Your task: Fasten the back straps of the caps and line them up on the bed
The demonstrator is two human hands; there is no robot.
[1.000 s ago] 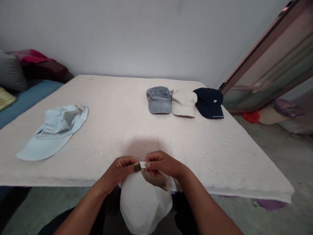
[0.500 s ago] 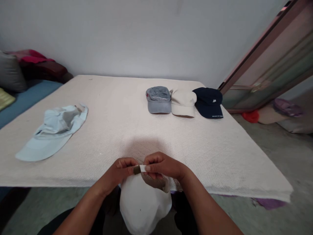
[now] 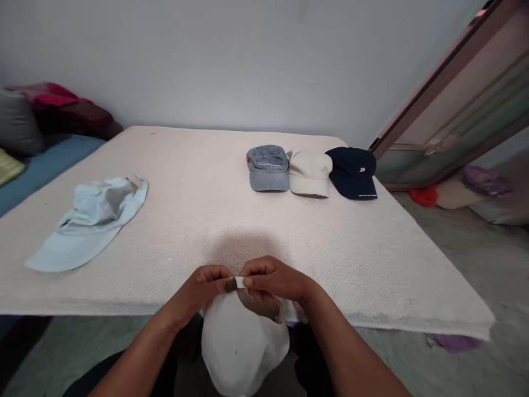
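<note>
A white cap [image 3: 242, 347] hangs at the table's near edge, its back opening facing up and its strap between my hands. My left hand [image 3: 209, 284] pinches the strap end at a brownish metal buckle [image 3: 230, 284]. The short white strap [image 3: 239, 282] comes out of the buckle, and my right hand [image 3: 270, 280] grips it between thumb and fingers. Part of the right fingers lies behind the strap, over the cap's opening.
On the white-covered table [image 3: 198, 193], a light blue cap [image 3: 88, 220] lies at left. A grey cap [image 3: 268, 168], a beige cap [image 3: 309, 172] and a navy cap [image 3: 352, 172] stand in a row at the back right. Cushions [image 3: 19, 121] lie beyond the left edge.
My right hand has shifted very slightly left, closer to the buckle, and less of the white strap shows between the hands. The other caps have not moved.
</note>
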